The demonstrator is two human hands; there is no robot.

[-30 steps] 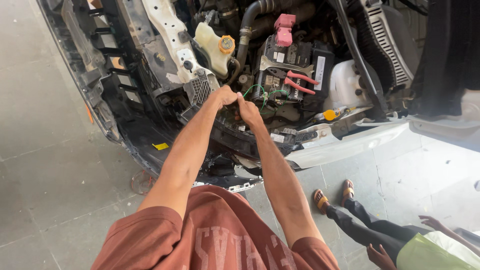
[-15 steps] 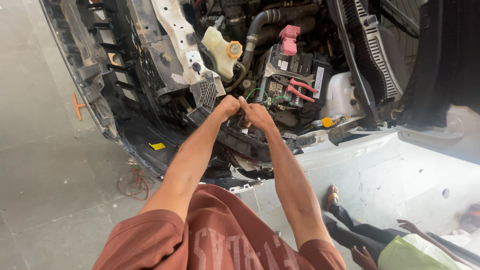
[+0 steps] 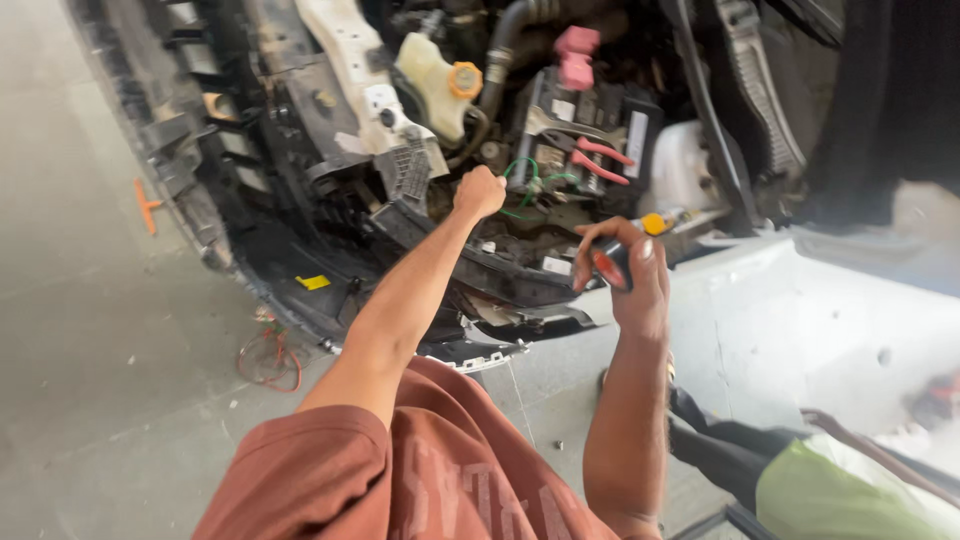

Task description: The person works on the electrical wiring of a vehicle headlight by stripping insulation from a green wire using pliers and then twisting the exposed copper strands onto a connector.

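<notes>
My left hand (image 3: 480, 192) is stretched into the open engine bay of a car, closed in a fist beside green wires (image 3: 528, 180). What it grips, if anything, is hidden. My right hand (image 3: 628, 278) is drawn back over the black front crossmember (image 3: 500, 268) and holds a tool with a red and black handle (image 3: 607, 264). The tool's working end is hidden by my fingers. The two hands are apart.
A black battery (image 3: 590, 125) with pink terminal covers carries red-handled pliers (image 3: 600, 156). A pale reservoir with a yellow cap (image 3: 462, 78) sits behind my left hand. A detached white body panel (image 3: 800, 320) lies right. Another person in a green top (image 3: 850, 485) crouches bottom right. A red wire (image 3: 270, 360) lies on the floor.
My right hand has pulled back out of the engine bay, down and to the right, with the tool in it. My left hand stays in the bay. The view has shifted closer.
</notes>
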